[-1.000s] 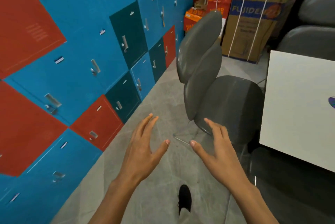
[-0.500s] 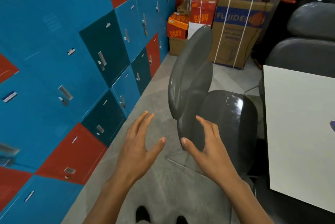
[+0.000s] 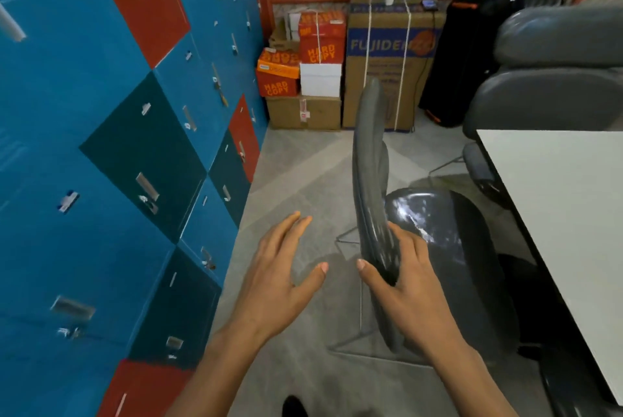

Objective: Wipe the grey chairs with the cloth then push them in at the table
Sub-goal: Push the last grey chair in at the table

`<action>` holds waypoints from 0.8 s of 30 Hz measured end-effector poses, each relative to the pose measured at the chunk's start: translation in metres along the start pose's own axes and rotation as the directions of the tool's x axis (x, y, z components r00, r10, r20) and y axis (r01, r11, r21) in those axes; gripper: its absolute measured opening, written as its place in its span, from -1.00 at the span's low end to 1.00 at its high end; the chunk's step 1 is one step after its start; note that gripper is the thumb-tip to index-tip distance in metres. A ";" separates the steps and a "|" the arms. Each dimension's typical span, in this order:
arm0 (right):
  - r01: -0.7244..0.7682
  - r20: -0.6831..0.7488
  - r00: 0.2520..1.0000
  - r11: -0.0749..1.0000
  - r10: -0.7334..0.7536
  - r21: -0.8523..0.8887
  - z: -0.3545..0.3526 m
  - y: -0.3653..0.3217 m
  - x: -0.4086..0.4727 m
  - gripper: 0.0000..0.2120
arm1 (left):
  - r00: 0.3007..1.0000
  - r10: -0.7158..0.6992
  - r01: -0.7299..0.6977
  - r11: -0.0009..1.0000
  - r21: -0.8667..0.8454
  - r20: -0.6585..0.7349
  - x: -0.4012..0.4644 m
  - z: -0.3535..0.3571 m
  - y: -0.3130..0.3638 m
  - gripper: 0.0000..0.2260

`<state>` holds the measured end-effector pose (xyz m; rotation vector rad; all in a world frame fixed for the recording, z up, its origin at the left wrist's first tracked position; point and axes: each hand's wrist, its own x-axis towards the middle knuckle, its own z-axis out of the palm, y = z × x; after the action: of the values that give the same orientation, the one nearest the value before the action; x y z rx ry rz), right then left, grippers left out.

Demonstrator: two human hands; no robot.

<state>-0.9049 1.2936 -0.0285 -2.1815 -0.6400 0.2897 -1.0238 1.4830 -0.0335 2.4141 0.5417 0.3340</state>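
Observation:
A grey chair stands in front of me with its backrest (image 3: pixel 369 163) seen edge-on and its glossy seat (image 3: pixel 448 248) turned toward the white table (image 3: pixel 556 197). My right hand (image 3: pixel 408 285) is at the backrest's near edge, thumb on the left side and fingers on the right, still fairly straight. My left hand (image 3: pixel 279 268) hovers over the floor left of the chair, fingers spread, holding nothing. No cloth is in view.
Blue, red and dark lockers (image 3: pixel 118 147) line the left side. Stacked cardboard boxes (image 3: pixel 387 55) and a black bag (image 3: pixel 462 55) stand against the far wall. Two more grey chairs (image 3: pixel 546 103) sit beyond the table's far end. Grey floor runs between lockers and chair.
I have stepped closer and both hands moved forward. My right hand has reached the chair's backrest, which now shows edge-on. My left hand stays in the air.

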 end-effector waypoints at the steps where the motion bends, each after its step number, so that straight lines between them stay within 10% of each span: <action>1: -0.022 -0.024 0.999 1.000 0.021 -0.021 0.007 -0.006 0.007 -0.26 | 0.999 0.027 -0.027 1.000 0.006 0.022 0.014 -0.006 -0.008 -0.33; 24: -0.528 -0.227 0.839 0.841 0.494 -0.119 0.048 -0.055 0.199 -0.20 | 0.818 0.448 -0.461 0.886 -0.056 0.360 0.310 -0.015 -0.079 -0.35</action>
<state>-0.7755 1.4616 -0.0142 -2.4925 0.0465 0.3067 -0.7793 1.6889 -0.0404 2.5347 -0.2097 0.0627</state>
